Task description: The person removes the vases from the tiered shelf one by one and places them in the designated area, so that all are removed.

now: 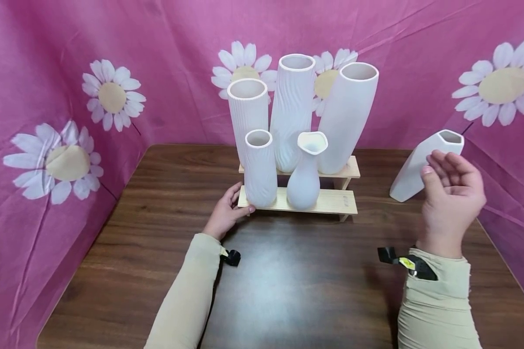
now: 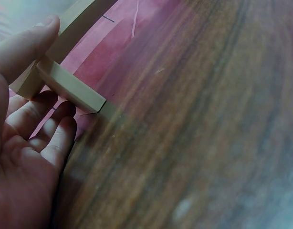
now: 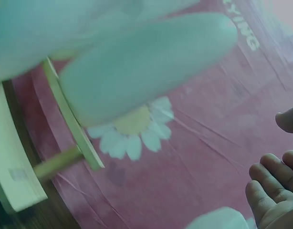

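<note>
A two-tier pale wooden stand [image 1: 344,200] carries white vases. My left hand [image 1: 228,209] grips the left end of its lower tier; in the left wrist view the thumb lies over the wooden board [image 2: 82,26] and the fingers reach beneath. A short ribbed vase [image 1: 260,169] and a ruffled-mouth vase [image 1: 303,182] stand on the lower tier. Behind them, on the upper tier, are a ribbed vase [image 1: 249,116], a tall wavy vase [image 1: 292,111] and a smooth vase [image 1: 349,118]. My right hand [image 1: 454,198] holds nothing, its fingers loosely bent in front of an angular white vase [image 1: 412,169].
The dark brown wooden table [image 1: 284,281] extends in front of the stand. Pink cloth [image 1: 179,58] with large white daisies hangs behind and at both sides. The angular vase stands on the table near the right-hand cloth.
</note>
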`<state>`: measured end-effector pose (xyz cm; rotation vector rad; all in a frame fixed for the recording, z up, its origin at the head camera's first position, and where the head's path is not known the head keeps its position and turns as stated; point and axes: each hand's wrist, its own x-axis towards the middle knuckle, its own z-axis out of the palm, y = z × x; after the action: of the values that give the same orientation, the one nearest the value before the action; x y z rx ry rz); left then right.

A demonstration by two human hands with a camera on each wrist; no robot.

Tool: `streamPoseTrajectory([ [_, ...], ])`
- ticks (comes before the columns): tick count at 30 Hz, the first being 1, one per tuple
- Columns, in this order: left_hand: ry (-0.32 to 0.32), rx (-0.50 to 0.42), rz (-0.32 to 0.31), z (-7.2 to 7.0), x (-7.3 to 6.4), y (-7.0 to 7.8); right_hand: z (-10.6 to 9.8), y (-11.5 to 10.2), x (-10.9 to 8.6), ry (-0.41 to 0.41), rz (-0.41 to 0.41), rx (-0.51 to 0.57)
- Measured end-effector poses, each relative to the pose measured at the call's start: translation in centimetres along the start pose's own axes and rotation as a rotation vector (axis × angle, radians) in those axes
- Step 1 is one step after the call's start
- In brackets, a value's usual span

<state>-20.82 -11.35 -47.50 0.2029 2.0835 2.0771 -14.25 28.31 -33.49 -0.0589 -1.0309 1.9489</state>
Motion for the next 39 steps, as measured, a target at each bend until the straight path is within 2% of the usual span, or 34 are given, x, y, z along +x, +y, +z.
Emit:
streamPoseTrajectory([
  [7, 0.000, -0.001, 0.011, 0.0, 0.1, 0.2, 0.9, 0.6, -1.5, -0.158, 0.033, -0.034],
  [12, 0.002, 0.005, 0.011, -0.1, -0.2, -0.2, 1.2, 0.7, -2.5, -0.213, 0.063, -0.106],
  [22, 0.017, -0.009, -0.029, 0.4, -2.8, -2.1, 0.0, 1.0, -4.6, -0.278, 0.110, -0.263],
  [26, 0.002, -0.006, -0.008, 0.5, -2.3, -2.1, 0.0, 0.9, -4.4, -0.287, 0.099, -0.253],
  [32, 0.008, 0.002, 0.031, 0.3, -1.1, -1.3, 0.8, 1.5, -3.9, -0.319, 0.088, -0.231],
  [39, 0.006, 0.002, 0.030, 0.3, -1.0, -0.9, 0.9, 2.6, -4.2, -0.365, 0.137, -0.349],
])
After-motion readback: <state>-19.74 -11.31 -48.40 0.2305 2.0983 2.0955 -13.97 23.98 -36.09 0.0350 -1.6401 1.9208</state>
